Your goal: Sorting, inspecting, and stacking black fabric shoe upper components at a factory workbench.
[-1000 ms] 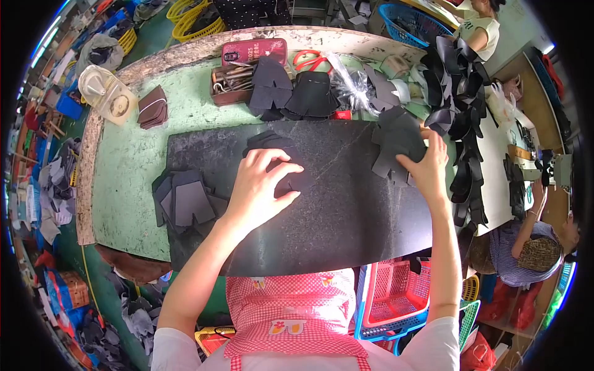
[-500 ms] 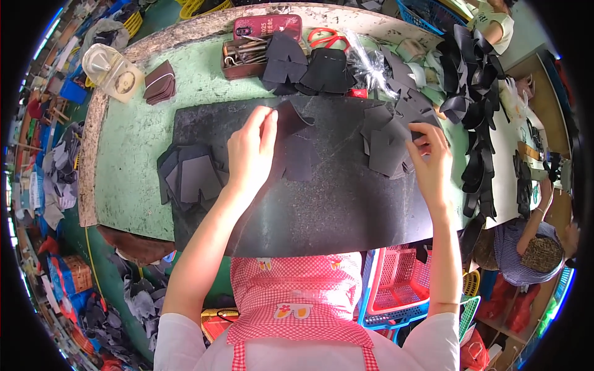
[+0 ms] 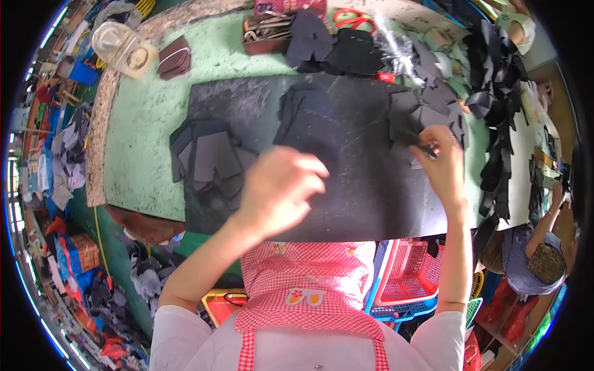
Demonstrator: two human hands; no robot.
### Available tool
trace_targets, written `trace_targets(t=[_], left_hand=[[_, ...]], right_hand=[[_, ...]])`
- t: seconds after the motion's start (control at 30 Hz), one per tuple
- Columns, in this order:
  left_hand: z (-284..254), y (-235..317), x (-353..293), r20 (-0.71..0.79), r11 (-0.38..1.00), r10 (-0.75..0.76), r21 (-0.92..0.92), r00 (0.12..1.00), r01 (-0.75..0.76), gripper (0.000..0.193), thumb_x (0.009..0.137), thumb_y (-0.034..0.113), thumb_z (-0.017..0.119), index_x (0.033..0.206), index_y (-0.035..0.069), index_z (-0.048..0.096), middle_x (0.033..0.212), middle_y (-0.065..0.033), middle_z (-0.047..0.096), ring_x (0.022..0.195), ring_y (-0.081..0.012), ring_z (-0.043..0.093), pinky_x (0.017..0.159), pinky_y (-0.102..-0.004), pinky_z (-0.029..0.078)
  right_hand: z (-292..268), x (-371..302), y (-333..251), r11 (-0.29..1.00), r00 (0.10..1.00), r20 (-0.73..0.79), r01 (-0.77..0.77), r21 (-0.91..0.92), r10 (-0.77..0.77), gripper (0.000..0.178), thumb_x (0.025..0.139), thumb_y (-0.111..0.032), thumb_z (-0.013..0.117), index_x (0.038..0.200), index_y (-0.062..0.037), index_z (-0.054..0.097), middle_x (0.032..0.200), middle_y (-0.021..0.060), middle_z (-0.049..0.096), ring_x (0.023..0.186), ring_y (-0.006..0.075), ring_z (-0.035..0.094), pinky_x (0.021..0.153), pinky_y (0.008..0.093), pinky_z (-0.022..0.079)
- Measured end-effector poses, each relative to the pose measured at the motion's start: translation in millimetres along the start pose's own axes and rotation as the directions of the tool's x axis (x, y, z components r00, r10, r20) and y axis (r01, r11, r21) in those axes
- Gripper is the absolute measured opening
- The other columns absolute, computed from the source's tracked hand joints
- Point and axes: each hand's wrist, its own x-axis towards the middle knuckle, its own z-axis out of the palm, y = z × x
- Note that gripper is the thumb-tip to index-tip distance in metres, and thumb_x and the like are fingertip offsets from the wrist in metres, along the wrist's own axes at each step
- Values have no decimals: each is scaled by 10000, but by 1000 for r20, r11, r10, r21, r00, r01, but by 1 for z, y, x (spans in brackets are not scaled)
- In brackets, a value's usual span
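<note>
My left hand (image 3: 281, 188), smeared by motion, hovers over the near part of a black work mat (image 3: 346, 207). Its fingers are loosely curled but apart, with nothing visible in them. On the right, my right hand (image 3: 440, 157) pinches the edge of a dark piece (image 3: 405, 135) at a pile of flat grey cut pieces (image 3: 433, 116); whether it is leather or fabric I cannot tell. Dark cut pieces (image 3: 303, 111) lie stacked at the mat's middle. Another pile of notched grey pieces (image 3: 213, 157) rests on the mat's left side.
Beyond the mat are a tool box (image 3: 266, 46), red-handled scissors (image 3: 354, 18), a clear plastic container (image 3: 124, 49) and a banded brown bundle (image 3: 174, 59). Black strips (image 3: 495, 123) hang along the right. Another person (image 3: 532, 253) sits at the right; baskets (image 3: 408, 278) stand below the table.
My left hand has let go of a dark piece at the mat's middle and come nearer to me. My right hand has closed on a piece at the right pile. The view has shifted slightly.
</note>
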Motion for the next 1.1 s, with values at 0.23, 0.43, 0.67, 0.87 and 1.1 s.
trace_targets(t=[0.23, 0.43, 0.67, 0.87, 1.1], left_hand=[[4, 23, -14, 265, 836, -293, -396, 919, 380, 195, 942, 237, 641, 1036, 70, 676, 1020, -85, 641, 995, -242, 586, 889, -402, 442], [-11, 27, -6, 547, 192, -510, -679, 663, 709, 221, 1042, 202, 551, 1004, -12, 593, 761, -56, 653, 628, -84, 609, 561, -258, 488], [-17, 25, -23, 468, 713, -486, -277, 738, 645, 275, 1001, 174, 619, 823, -24, 552, 666, -83, 612, 562, -105, 645, 477, -266, 482], [-15, 27, -26, 485, 642, -510, -334, 710, 690, 271, 995, 176, 629, 819, -21, 569, 617, -59, 569, 596, -105, 679, 452, -261, 472], [-19, 22, -35, 520, 579, -614, -215, 594, 786, 202, 910, 166, 736, 816, 21, 631, 628, -52, 664, 494, -102, 652, 439, -232, 461]], right_hand=[[27, -32, -76, 929, 934, 111, 313, 199, -339, 289, 692, 83, 704, 824, -32, 473, 1274, 182, 606, 1048, 253, 662, 869, 360, 533], [29, -46, -102, 707, 922, 382, -229, 669, -63, 322, 702, -27, 823, 918, -11, 585, 1429, 160, 487, 1085, 215, 637, 913, 394, 538], [36, -70, -96, 462, 658, 730, -714, 526, 187, 185, 958, -127, 678, 1029, 11, 577, 846, 53, 676, 689, 80, 649, 566, 198, 506], [37, -72, -106, 591, 632, 740, -695, 409, 231, 252, 939, -168, 710, 820, 36, 622, 685, 36, 652, 587, 79, 627, 529, 224, 481], [49, -85, -100, 758, 657, 718, -584, 291, 231, 223, 937, -153, 700, 837, 31, 622, 656, 82, 678, 591, 113, 682, 524, 236, 495]])
